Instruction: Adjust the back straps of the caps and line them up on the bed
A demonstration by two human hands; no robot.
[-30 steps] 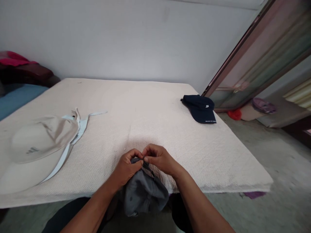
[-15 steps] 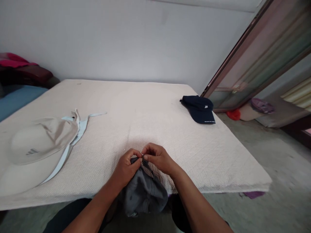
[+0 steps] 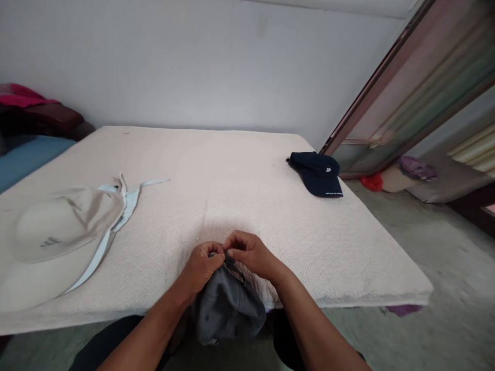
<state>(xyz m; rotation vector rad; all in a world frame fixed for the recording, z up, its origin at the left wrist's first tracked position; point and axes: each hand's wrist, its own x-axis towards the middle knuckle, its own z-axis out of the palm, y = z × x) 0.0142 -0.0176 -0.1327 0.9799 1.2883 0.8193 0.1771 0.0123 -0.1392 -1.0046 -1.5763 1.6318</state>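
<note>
A dark grey cap [image 3: 230, 309] hangs over the near edge of the table, gripped at its back strap [image 3: 234, 268]. My left hand [image 3: 204, 263] pinches the strap end on the left side, thumb against fingers. From the right, my right hand [image 3: 249, 251] pinches the same strap, its fingertips almost touching those of the left. The fingers cover the spot where the strap ends meet, so the fastening there is hidden. The crown droops below the hands in front of my lap.
A pale cloth covers the table [image 3: 240, 175]. On its left lies a beige cap [image 3: 58, 226] with a light blue-edged visor [image 3: 91, 263] and loose strap. A navy cap [image 3: 317, 172] sits at the right edge. Behind stands a white wall [image 3: 193, 67].
Both hands have shifted very slightly, with fingertips still together on the strap. The grey cap has moved a little to the left. The other caps have stayed put.
</note>
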